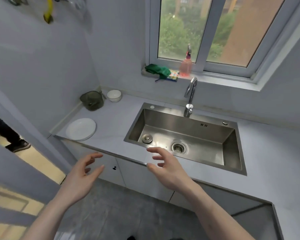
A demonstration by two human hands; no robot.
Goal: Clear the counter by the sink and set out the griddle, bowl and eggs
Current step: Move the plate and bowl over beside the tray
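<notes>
On the grey counter (114,122) left of the steel sink (185,135) lie a white plate (80,129), a white bowl (114,95) at the back, and a dark green see-through container (92,100) in the corner. My left hand (84,174) hovers in front of the counter's edge, fingers spread and loosely bent, holding nothing. My right hand (164,166) hovers over the front edge by the sink, fingers spread, also empty. No griddle or eggs are in view.
A chrome tap (190,96) stands behind the sink. On the window sill sit a green cloth (158,70), a sponge (173,75) and a pink spray bottle (186,66). Another person's leg and shoe (16,141) show at the doorway on the left. Cabinet doors (137,177) run below the counter.
</notes>
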